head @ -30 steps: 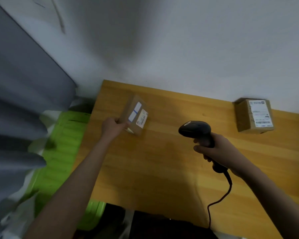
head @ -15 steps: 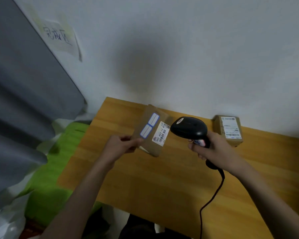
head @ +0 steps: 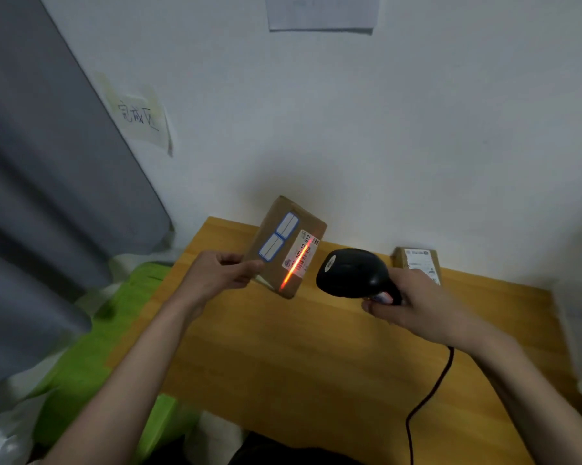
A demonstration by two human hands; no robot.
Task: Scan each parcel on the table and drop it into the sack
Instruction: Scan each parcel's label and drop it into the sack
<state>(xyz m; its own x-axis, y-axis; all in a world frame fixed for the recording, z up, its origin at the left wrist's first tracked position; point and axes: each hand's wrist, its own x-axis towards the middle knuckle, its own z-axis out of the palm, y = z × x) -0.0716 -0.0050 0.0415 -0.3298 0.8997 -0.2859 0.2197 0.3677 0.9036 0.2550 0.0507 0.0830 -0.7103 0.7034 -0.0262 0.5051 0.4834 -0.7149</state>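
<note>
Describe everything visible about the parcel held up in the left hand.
The parcel is a small brown cardboard box, held tilted above the far left part of the wooden table. The left hand pinches its lower left edge. Its facing side carries two blue-bordered blank stickers and a white label with printed digits. A bright orange-red scan line from the black scanner, gripped in the right hand, runs along that label.

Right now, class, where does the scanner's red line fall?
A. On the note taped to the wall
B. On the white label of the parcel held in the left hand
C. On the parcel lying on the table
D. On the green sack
B: the red line runs across the white label of the parcel that the left hand holds up to the scanner.
</note>
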